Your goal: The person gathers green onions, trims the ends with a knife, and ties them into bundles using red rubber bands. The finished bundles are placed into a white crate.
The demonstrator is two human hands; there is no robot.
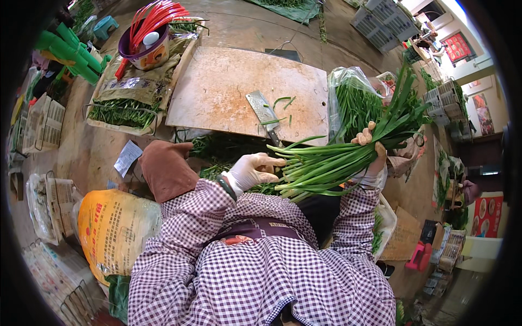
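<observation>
A bunch of green garlic (326, 168), with long stalks, pale ends and flat dark leaves, lies slantwise across my front. My right hand (374, 155) is closed around it toward the leafy end; bare fingertips show over the top of the bunch. My left hand (253, 171), in a whitish glove, is at the pale stalk ends, its fingers loosely bent and apart. Just beyond the stalks, a cleaver (263, 114) rests on the worn board (223, 81), its handle over the near edge. Several cut green pieces (283, 102) lie beside the blade.
Right of the board stands a clear plastic bag of greens (353, 106). At the far left, a purple bucket (144, 49) with red ties sits on a covered crate of greens (122, 114). A yellow sack (117, 228) is by my left arm. Crates (386, 24) stand farther back.
</observation>
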